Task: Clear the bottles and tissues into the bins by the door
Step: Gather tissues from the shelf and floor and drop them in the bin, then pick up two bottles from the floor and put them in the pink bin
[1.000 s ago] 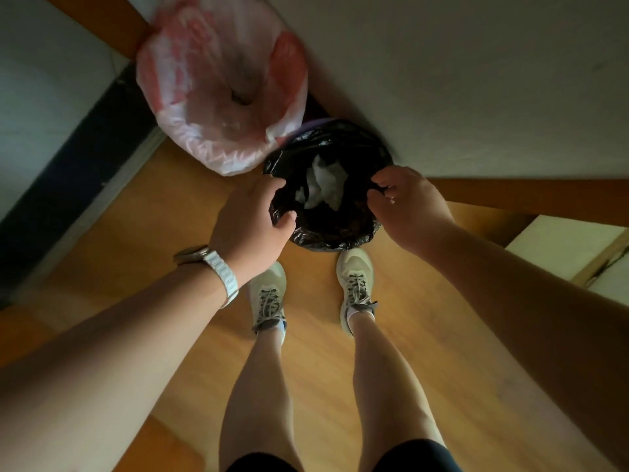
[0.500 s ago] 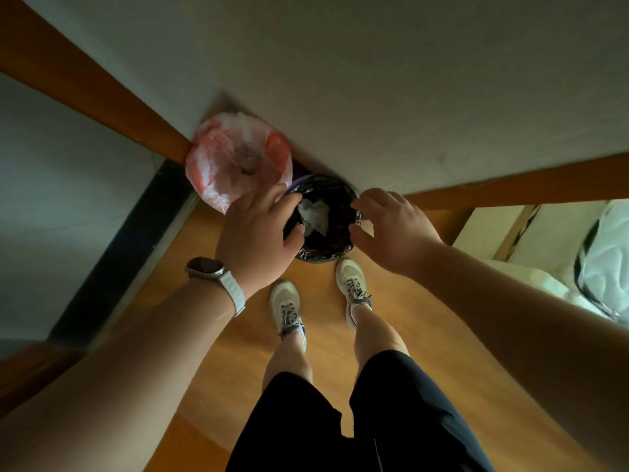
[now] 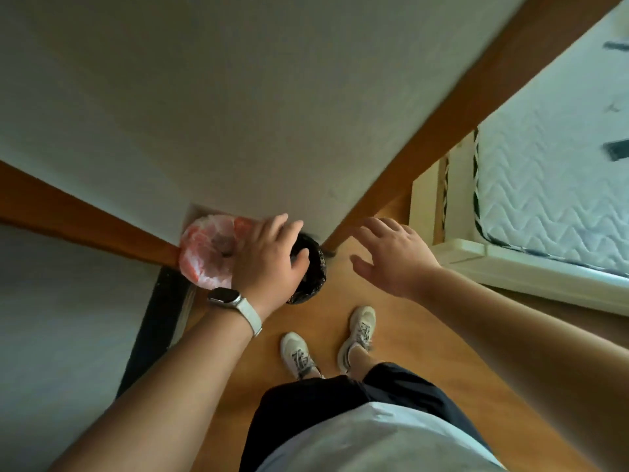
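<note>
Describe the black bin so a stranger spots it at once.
Find the corner where the white wall meets the wooden floor. Two bins stand there side by side. The black bin is the glossy dark one; the pink bin is pale.

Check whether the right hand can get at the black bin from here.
Probably yes: the right hand is open beside the black bin, with only bare floor showing between them; the left hand covers just its left side.
</note>
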Demonstrator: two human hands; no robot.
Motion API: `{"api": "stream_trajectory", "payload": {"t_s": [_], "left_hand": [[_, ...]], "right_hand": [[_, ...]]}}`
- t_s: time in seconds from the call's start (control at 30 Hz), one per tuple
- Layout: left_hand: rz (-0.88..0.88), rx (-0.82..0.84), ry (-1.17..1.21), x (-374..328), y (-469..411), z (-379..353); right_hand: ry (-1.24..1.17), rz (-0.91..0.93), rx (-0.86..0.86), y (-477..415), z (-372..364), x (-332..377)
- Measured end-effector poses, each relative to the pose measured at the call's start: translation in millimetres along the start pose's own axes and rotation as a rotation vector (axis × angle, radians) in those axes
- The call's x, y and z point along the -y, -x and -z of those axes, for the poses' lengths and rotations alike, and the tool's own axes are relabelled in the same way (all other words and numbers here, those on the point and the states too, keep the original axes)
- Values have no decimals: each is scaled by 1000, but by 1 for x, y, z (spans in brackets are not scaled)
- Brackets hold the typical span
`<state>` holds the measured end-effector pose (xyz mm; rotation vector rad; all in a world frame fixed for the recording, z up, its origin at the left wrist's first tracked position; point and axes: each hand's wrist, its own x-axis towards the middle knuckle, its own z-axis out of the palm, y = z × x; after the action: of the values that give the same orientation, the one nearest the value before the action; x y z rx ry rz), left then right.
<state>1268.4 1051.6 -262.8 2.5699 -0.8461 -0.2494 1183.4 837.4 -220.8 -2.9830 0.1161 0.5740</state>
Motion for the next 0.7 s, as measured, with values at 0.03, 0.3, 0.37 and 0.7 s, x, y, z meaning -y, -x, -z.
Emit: {"api": "stream_trajectory", "payload": {"t_s": [0.03, 0.3, 0.37, 0.7], "left_hand": [[-43, -1, -18, -12, -3, 5], [-366, 5, -134, -123, -17, 32], [-429, -2, -153, -152, -22, 34], [-663, -38, -248, -334, -16, 8]], "right_hand": [[5, -26, -23, 11, 4, -8], [35, -206, -147, 112, 41, -73], [29, -242, -192, 136, 49, -92], [-27, -404, -333, 284, 46, -204]]}}
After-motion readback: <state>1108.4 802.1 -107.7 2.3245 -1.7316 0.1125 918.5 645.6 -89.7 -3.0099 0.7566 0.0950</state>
